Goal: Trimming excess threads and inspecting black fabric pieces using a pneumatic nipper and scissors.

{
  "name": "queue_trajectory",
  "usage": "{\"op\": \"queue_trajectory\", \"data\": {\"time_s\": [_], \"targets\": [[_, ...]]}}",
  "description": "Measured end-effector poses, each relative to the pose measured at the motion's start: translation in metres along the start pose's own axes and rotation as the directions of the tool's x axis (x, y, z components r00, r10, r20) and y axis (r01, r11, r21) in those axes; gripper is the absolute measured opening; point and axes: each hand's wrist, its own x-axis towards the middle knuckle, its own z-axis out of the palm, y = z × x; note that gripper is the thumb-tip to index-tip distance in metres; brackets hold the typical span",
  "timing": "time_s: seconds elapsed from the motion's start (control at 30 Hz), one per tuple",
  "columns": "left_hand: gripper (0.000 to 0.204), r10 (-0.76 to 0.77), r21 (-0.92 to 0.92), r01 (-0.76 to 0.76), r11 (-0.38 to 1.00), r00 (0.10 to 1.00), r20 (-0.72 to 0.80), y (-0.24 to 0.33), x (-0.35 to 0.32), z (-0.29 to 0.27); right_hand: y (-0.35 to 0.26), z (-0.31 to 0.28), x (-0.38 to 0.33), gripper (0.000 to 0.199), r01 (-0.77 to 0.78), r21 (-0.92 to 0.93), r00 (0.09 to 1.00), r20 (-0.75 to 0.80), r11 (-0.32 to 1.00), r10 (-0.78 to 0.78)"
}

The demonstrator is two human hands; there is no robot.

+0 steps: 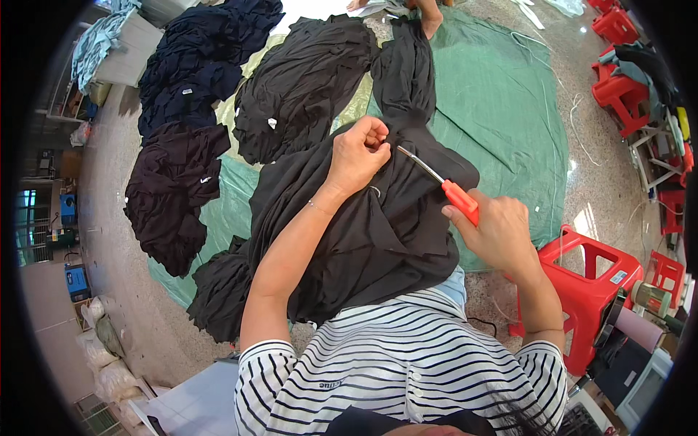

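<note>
Black cloth [356,232] lies in folds over my lap, with a long bunched strip [407,65] of it running away to the far side. My left hand [358,156] is closed in a pinch at a fold of this cloth. In my right hand [502,225] is a tool with an orange handle [462,202] and a slim metal shaft [422,165]. The shaft's tip points at the left fingertips, a small gap apart from them. What exactly lies between those left fingers is hidden.
Heaps of dark cloth lie ahead and left: black [309,80], navy [193,62] and dark maroon [171,192]. A green sheet [494,123] covers the floor. Beside my right arm stands a red plastic stool [596,261]. Another person's bare limb [430,18] shows at the far edge.
</note>
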Motion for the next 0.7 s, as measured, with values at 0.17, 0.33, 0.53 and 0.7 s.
{"op": "queue_trajectory", "data": {"time_s": [0.17,0.33,0.53,0.7], "targets": [[0.022,0.004,-0.041,-0.002,0.999,0.999,0.036,0.003,-0.003,0.000,-0.002,0.002,0.001,0.039,-0.013,0.023,1.000,-0.001,1.000,0.013],[0.026,-0.033,-0.024,0.035,0.999,0.996,0.081,0.001,-0.001,-0.007,-0.001,0.002,-0.008,0.037,-0.084,0.075,0.996,-0.009,0.994,0.085],[0.022,0.321,-0.003,-0.440,0.898,0.651,0.688,0.068,-0.028,-0.053,0.012,0.004,-0.049,0.036,-0.186,0.222,0.967,-0.131,0.957,0.218],[0.048,0.398,0.401,-0.796,0.453,0.583,0.708,0.079,-0.050,-0.054,0.004,0.009,-0.072,0.036,-0.193,0.242,0.978,-0.035,0.951,0.208]]}}
